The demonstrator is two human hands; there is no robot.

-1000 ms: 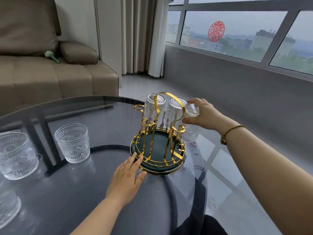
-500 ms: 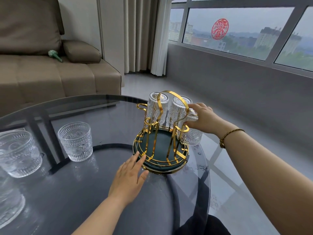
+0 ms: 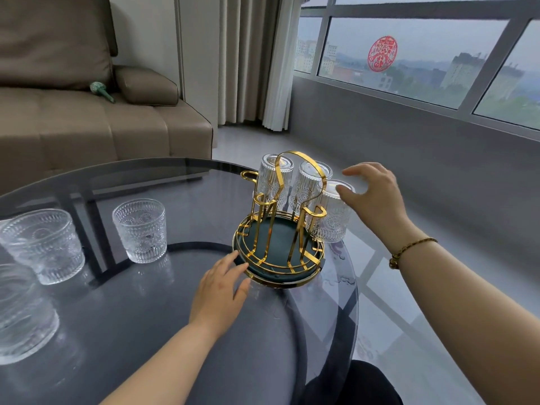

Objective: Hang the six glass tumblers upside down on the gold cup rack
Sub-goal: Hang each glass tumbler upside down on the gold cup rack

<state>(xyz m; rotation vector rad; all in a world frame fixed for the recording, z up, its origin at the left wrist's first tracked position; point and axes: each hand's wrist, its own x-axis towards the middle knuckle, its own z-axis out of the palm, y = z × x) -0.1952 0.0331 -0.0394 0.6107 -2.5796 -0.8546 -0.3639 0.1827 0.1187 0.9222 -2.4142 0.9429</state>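
The gold cup rack [image 3: 277, 252] with a dark green base stands near the right edge of the round glass table [image 3: 181, 331]. Three tumblers hang upside down on it: a far one [image 3: 273, 178], a middle one [image 3: 309, 185] and the nearest right one [image 3: 331, 217]. My right hand [image 3: 371, 194] hovers just right of that third tumbler, fingers spread, holding nothing. My left hand [image 3: 219, 290] lies flat on the table with its fingertips against the rack's base rim. Three upright tumblers stand at the left: one [image 3: 140, 230] nearest the rack, one [image 3: 43, 245] further left, one [image 3: 20, 317] at the frame's edge.
A brown sofa [image 3: 87, 121] stands behind the table, with a small green object [image 3: 100, 90] on its seat. Curtains and a wide window fill the back right. The floor drops away right of the table edge, close to the rack.
My right hand has let go of the third tumbler, which now hangs on the rack, and has opened and drawn slightly back to the right. My left hand stays at the base.
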